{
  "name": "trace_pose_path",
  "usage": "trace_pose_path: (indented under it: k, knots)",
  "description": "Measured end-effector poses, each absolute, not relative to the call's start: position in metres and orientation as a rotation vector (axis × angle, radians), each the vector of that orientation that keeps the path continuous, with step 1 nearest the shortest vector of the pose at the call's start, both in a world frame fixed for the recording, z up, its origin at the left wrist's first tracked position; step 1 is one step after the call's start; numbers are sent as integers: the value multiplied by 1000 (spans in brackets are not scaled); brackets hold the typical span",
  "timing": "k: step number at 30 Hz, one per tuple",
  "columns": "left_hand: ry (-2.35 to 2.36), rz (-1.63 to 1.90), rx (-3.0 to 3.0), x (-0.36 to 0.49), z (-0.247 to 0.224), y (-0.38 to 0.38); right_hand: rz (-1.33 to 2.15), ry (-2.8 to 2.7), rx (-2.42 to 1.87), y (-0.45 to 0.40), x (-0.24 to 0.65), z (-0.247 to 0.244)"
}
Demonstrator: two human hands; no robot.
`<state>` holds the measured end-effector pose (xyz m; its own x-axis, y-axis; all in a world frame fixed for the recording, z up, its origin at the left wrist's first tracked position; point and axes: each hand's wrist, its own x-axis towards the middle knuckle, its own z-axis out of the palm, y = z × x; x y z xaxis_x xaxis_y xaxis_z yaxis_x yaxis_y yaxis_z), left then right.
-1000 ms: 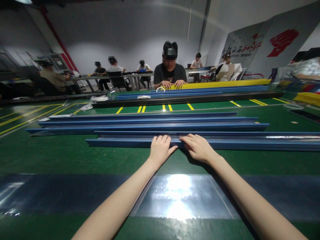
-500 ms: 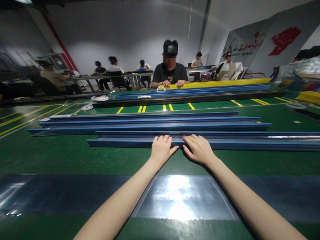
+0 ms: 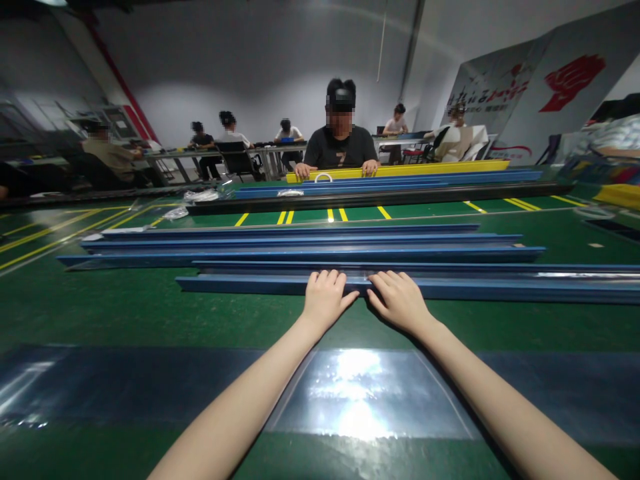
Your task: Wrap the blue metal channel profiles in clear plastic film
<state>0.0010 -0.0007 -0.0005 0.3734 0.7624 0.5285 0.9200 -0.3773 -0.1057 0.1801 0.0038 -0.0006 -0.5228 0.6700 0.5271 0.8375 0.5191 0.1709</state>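
A long blue U-shaped channel (image 3: pixel 250 285) lies across the green table in front of me. My left hand (image 3: pixel 324 297) grips its near wall, fingers hooked over the top edge and thumb stretched along the front face. Close beside it on the right, my right hand (image 3: pixel 397 298) holds the same wall in the same way. A narrow gap separates my two thumbs. The inside of the channel is partly hidden behind my fingers. A glossy clear plastic sheet (image 3: pixel 370 393) lies flat beneath my forearms.
Several more blue channels (image 3: pixel 300 255) lie just beyond. Farther off are a black strip (image 3: pixel 380 197), bunched clear plastic (image 3: pixel 203 195) and a white ring (image 3: pixel 323 177). Opposite me, a person in a dark shirt (image 3: pixel 341 148) holds a long yellow strip (image 3: pixel 425 169). Other people sit behind.
The yellow strip has shifted left, and the person opposite has spread their hands farther apart along it. My hands and the blue channel stay in place.
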Motion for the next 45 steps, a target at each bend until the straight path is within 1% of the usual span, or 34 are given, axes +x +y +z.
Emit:
trace_pose_path:
  k: [45]
  knots:
    - [-1522, -562, -2249, 1, 0, -1, -555, -2380, -1239, 4, 181, -1]
